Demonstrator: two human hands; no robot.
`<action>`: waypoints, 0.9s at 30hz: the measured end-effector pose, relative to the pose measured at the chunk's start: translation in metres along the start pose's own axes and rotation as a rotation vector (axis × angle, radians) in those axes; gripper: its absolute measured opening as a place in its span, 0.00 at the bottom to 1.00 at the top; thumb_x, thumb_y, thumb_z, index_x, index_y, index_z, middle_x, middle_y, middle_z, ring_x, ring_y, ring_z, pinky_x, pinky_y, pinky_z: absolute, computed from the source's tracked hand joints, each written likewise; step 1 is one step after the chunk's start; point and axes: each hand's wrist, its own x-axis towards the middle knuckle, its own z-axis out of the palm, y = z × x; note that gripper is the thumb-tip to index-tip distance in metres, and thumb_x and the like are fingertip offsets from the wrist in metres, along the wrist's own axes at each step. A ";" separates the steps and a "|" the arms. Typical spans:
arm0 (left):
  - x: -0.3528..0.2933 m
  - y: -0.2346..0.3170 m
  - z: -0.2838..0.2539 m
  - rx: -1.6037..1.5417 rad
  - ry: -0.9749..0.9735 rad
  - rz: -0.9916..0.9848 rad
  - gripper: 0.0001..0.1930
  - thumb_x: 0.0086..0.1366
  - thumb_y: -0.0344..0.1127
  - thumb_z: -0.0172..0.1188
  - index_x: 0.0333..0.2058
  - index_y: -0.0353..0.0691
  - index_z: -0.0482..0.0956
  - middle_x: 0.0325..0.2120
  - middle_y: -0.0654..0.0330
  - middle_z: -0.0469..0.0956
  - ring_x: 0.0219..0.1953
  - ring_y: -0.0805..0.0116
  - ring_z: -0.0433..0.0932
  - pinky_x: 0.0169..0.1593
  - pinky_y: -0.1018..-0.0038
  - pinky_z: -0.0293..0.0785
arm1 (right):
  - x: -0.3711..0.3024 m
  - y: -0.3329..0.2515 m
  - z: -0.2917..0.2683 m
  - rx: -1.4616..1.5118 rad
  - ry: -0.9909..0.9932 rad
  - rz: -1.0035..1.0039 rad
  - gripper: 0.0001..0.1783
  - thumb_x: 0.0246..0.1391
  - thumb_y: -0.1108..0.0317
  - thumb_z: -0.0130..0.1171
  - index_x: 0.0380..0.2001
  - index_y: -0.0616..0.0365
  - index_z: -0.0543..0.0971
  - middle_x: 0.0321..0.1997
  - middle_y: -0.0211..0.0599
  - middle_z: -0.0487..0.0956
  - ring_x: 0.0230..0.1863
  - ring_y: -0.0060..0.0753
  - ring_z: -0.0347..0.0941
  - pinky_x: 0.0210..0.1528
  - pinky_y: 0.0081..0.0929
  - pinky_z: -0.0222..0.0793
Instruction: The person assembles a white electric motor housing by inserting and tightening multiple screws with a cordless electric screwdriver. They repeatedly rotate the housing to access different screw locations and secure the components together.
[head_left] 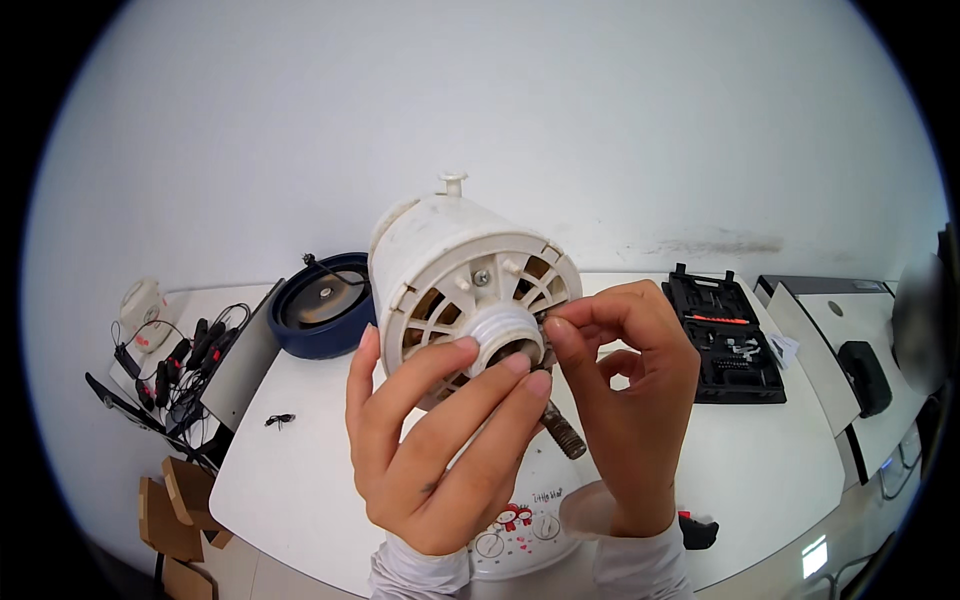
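Observation:
A white plastic fan motor housing (425, 235) is in front of me, its vented round end facing me and a small knob (453, 183) on top. Fingers of my left hand (445, 440) press on the ribbed white collar (505, 325) at the centre and reach over its opening; the thumb is hidden. My right hand (630, 370) pinches at the collar's right edge, where a thin dark bit shows that I cannot make out. Below the collar a threaded metal rod (563, 430) sticks out. Under my hands lies a white base (525, 540) with cartoon prints and dials.
On the white table (300, 480) stand a navy round pan-like part (318, 330) at left and an open black tool case (725, 345) at right. A small black cable (280, 421) lies at left. Black-handled tools (200, 350) with cords are further left, above cardboard boxes (180, 510).

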 end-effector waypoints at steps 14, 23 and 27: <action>-0.003 0.000 0.002 0.010 0.039 0.020 0.14 0.44 0.20 0.59 0.32 0.39 0.82 0.31 0.61 0.81 0.38 0.54 0.78 0.55 0.43 0.66 | -0.004 0.001 0.003 -0.053 0.017 -0.117 0.06 0.46 0.77 0.64 0.27 0.57 0.78 0.27 0.28 0.72 0.21 0.16 0.66 0.17 0.16 0.54; -0.003 0.000 0.003 0.007 0.039 0.013 0.12 0.46 0.21 0.60 0.32 0.40 0.81 0.31 0.61 0.81 0.38 0.54 0.79 0.55 0.44 0.66 | -0.006 0.012 0.017 0.241 0.046 0.049 0.08 0.48 0.78 0.63 0.26 0.57 0.73 0.27 0.27 0.67 0.22 0.14 0.61 0.18 0.13 0.53; -0.004 -0.001 0.002 0.007 0.040 0.014 0.13 0.45 0.21 0.60 0.32 0.40 0.81 0.31 0.61 0.81 0.38 0.54 0.79 0.55 0.44 0.66 | -0.011 0.016 0.022 0.346 0.076 0.063 0.09 0.51 0.76 0.62 0.32 0.59 0.71 0.30 0.26 0.69 0.23 0.12 0.60 0.18 0.12 0.53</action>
